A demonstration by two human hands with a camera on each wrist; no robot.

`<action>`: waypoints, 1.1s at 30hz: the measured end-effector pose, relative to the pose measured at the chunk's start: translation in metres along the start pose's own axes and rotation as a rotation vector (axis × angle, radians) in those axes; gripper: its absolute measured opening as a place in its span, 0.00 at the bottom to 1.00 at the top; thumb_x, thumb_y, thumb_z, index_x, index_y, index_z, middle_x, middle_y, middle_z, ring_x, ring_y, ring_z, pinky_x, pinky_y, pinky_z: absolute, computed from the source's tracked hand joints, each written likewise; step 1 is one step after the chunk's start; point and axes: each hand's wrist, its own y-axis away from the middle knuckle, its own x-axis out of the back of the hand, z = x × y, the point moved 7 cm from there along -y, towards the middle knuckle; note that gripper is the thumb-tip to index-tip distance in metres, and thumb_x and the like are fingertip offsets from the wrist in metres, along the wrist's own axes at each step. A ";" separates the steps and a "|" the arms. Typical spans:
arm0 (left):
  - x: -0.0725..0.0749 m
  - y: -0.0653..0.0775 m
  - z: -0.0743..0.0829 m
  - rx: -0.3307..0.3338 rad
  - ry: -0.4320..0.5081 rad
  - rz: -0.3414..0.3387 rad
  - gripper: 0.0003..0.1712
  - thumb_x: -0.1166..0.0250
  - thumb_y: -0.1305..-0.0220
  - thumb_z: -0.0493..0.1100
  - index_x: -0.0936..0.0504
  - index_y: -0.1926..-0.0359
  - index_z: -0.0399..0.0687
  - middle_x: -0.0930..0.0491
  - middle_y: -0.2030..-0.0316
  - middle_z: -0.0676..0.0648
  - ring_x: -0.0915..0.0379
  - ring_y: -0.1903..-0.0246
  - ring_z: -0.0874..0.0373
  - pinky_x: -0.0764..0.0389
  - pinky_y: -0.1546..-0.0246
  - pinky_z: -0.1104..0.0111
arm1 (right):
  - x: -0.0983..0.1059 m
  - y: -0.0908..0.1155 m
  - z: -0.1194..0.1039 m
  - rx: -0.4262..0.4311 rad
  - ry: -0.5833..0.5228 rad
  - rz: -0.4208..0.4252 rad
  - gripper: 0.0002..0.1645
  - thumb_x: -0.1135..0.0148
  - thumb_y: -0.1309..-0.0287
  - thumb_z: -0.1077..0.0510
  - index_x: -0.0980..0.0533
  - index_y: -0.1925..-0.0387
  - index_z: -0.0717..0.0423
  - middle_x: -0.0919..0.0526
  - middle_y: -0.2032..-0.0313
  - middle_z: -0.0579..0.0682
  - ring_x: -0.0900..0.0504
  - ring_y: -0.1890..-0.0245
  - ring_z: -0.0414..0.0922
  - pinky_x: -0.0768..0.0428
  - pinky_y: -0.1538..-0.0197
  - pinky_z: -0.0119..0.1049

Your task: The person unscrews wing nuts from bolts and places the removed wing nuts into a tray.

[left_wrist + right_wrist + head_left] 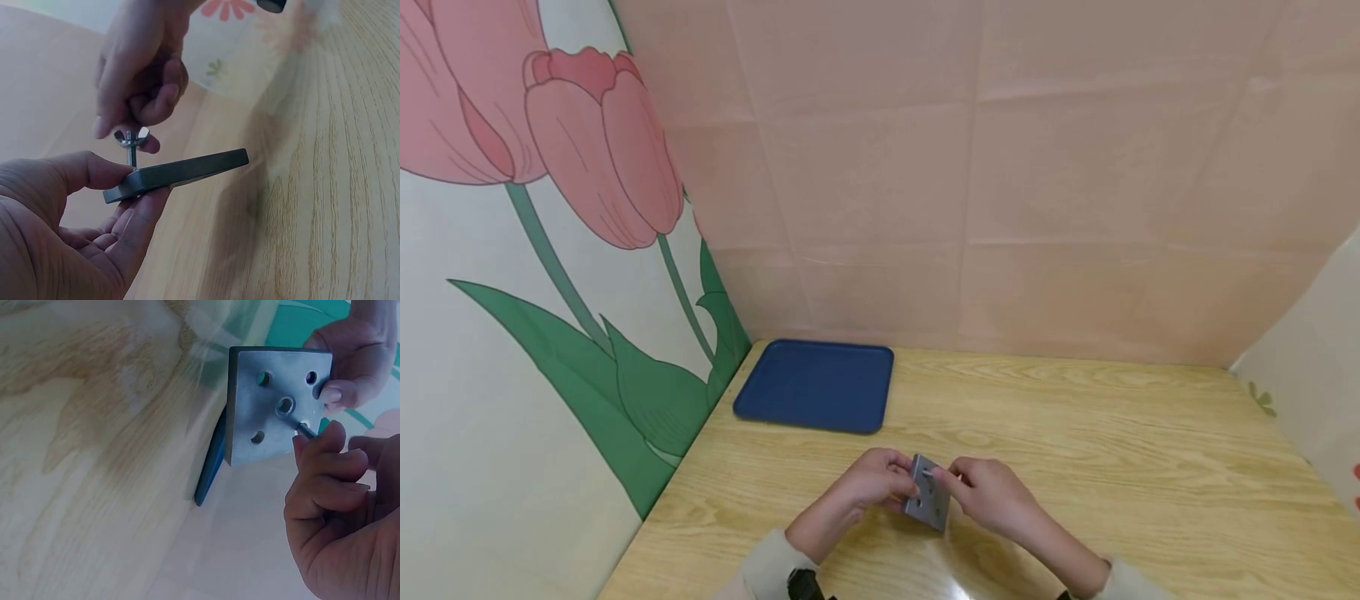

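My left hand (876,481) grips a square grey metal plate (929,502) by one edge, thumb on one face and fingers on the other. The plate stands tilted above the table, with several round holes showing in the right wrist view. From a corner hole sticks a threaded bolt (305,430). A silver wing nut (131,139) sits on this bolt, apart from the plate's face. My right hand (995,495) has its fingertips around the wing nut, whose wings those fingers hide in the right wrist view.
A blue tray (816,386) lies at the back left of the wooden table (1090,442). Behind the table hangs a pinkish cloth (1037,183). A tulip-printed panel (572,275) borders the left side, and a pale panel (1307,358) the right.
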 end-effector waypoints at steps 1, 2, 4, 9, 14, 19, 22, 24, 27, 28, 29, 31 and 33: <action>0.000 0.000 0.000 -0.001 -0.002 0.002 0.17 0.32 0.46 0.29 0.18 0.53 0.35 0.16 0.67 0.46 0.18 0.69 0.54 0.13 0.66 0.56 | 0.000 0.000 0.000 -0.001 -0.004 0.005 0.24 0.48 0.26 0.40 0.20 0.71 0.51 0.28 0.85 0.40 0.32 0.85 0.38 0.34 0.80 0.31; 0.000 0.000 0.000 -0.002 -0.002 0.002 0.17 0.32 0.46 0.30 0.18 0.53 0.35 0.16 0.67 0.46 0.18 0.69 0.54 0.13 0.66 0.57 | 0.000 0.000 0.000 -0.003 -0.020 0.004 0.25 0.49 0.25 0.41 0.21 0.72 0.52 0.27 0.86 0.41 0.32 0.85 0.38 0.34 0.79 0.32; 0.000 0.001 0.001 0.000 0.000 0.002 0.17 0.32 0.46 0.30 0.18 0.54 0.35 0.16 0.67 0.46 0.18 0.69 0.55 0.13 0.67 0.57 | -0.001 0.000 0.001 -0.007 -0.057 -0.013 0.27 0.53 0.23 0.42 0.23 0.73 0.53 0.26 0.86 0.43 0.33 0.85 0.39 0.35 0.79 0.32; 0.001 0.002 0.001 0.011 0.002 0.004 0.17 0.32 0.47 0.29 0.18 0.54 0.35 0.16 0.67 0.46 0.18 0.68 0.55 0.14 0.68 0.60 | -0.007 -0.001 0.006 -0.019 -0.163 -0.089 0.29 0.55 0.23 0.40 0.22 0.69 0.56 0.23 0.84 0.47 0.35 0.85 0.39 0.39 0.81 0.31; 0.001 0.003 0.003 0.003 0.007 0.005 0.17 0.32 0.48 0.29 0.18 0.54 0.35 0.16 0.68 0.46 0.18 0.69 0.56 0.14 0.68 0.60 | -0.012 -0.003 0.014 -0.093 -0.311 -0.128 0.32 0.58 0.22 0.38 0.19 0.63 0.58 0.23 0.85 0.46 0.36 0.87 0.38 0.41 0.82 0.29; 0.000 0.003 0.003 -0.007 0.014 0.002 0.17 0.33 0.49 0.28 0.18 0.54 0.34 0.16 0.68 0.46 0.18 0.69 0.56 0.13 0.68 0.60 | -0.014 -0.003 0.019 -0.161 -0.391 -0.129 0.34 0.59 0.23 0.37 0.19 0.61 0.58 0.24 0.86 0.46 0.38 0.88 0.37 0.42 0.82 0.29; 0.001 0.003 0.003 0.004 0.004 0.004 0.17 0.33 0.48 0.29 0.18 0.54 0.35 0.16 0.67 0.46 0.18 0.69 0.56 0.14 0.68 0.60 | -0.015 -0.002 0.018 -0.159 -0.380 -0.138 0.33 0.57 0.24 0.35 0.18 0.61 0.57 0.23 0.85 0.46 0.37 0.88 0.38 0.42 0.81 0.29; 0.001 0.003 0.002 0.012 -0.003 0.006 0.17 0.33 0.48 0.29 0.18 0.54 0.36 0.16 0.67 0.47 0.18 0.68 0.55 0.14 0.68 0.60 | -0.013 -0.002 0.017 -0.133 -0.331 -0.131 0.31 0.55 0.25 0.36 0.18 0.61 0.56 0.23 0.85 0.46 0.36 0.87 0.38 0.40 0.81 0.30; 0.001 0.004 0.003 0.015 0.001 -0.003 0.17 0.33 0.47 0.29 0.18 0.53 0.35 0.16 0.67 0.46 0.18 0.68 0.55 0.14 0.67 0.59 | -0.009 -0.003 0.011 -0.055 -0.188 -0.088 0.27 0.50 0.26 0.38 0.18 0.64 0.55 0.25 0.85 0.43 0.34 0.86 0.37 0.37 0.82 0.30; 0.001 0.004 0.003 0.016 0.006 -0.007 0.17 0.33 0.47 0.29 0.18 0.53 0.35 0.16 0.67 0.46 0.18 0.68 0.55 0.14 0.67 0.59 | -0.007 -0.003 0.008 -0.016 -0.117 -0.064 0.25 0.48 0.27 0.39 0.18 0.64 0.54 0.26 0.85 0.41 0.34 0.86 0.36 0.37 0.82 0.30; 0.001 0.004 0.003 0.013 0.010 -0.009 0.17 0.33 0.47 0.29 0.18 0.53 0.35 0.16 0.67 0.46 0.18 0.68 0.55 0.14 0.67 0.59 | -0.004 -0.002 0.005 0.029 -0.043 -0.037 0.22 0.45 0.27 0.41 0.17 0.63 0.53 0.28 0.86 0.39 0.35 0.86 0.35 0.37 0.82 0.30; 0.001 0.004 0.003 0.006 0.016 -0.013 0.17 0.33 0.47 0.29 0.19 0.53 0.34 0.17 0.67 0.46 0.18 0.69 0.55 0.14 0.67 0.59 | -0.001 -0.001 -0.004 0.134 0.110 0.022 0.17 0.40 0.30 0.44 0.17 0.61 0.52 0.30 0.85 0.36 0.35 0.86 0.33 0.36 0.82 0.28; 0.001 0.004 0.004 -0.002 0.021 -0.013 0.18 0.33 0.48 0.29 0.19 0.53 0.33 0.17 0.68 0.45 0.18 0.69 0.55 0.14 0.68 0.59 | 0.002 0.002 -0.014 0.272 0.278 0.095 0.14 0.34 0.35 0.47 0.17 0.59 0.52 0.29 0.84 0.35 0.37 0.86 0.30 0.37 0.83 0.27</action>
